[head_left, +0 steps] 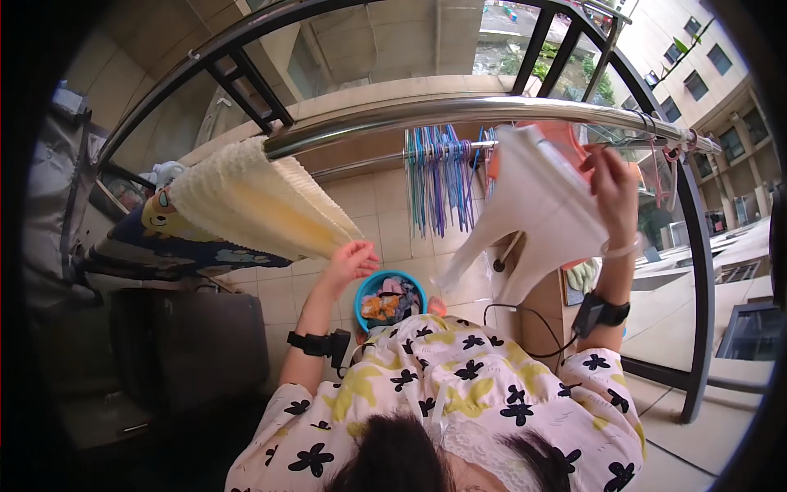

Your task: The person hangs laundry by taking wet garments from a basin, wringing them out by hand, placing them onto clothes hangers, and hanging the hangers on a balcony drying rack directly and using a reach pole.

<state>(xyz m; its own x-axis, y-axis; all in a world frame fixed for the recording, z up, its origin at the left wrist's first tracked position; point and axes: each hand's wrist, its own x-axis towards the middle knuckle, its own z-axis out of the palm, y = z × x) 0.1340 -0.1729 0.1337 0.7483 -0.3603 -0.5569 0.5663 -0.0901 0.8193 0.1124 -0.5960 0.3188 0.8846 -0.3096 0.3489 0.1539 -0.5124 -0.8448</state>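
Note:
A white garment with two long tapering legs or sleeves (537, 209) hangs at the right, below the steel rail. My right hand (613, 184) is at its upper right edge, fingers curled and closed on the cloth; the exact grip is partly hidden. My left hand (352, 262) is just below the lower corner of a cream-yellow towel (246, 197) draped over the rail. Its fingers are loosely bent and slightly apart, and I see nothing in them. Whether they touch the towel corner I cannot tell. Behind the white garment shows a coral-coloured item (561, 135).
The steel rail (459, 111) crosses in front of a black railing (701, 287). Several thin coloured hangers (443, 176) hang on a lower bar. A blue basin (358, 307) of clothes stands on the tiles by my feet. A dark patterned cloth (176, 246) hangs at left, above a dark boxy object (184, 344).

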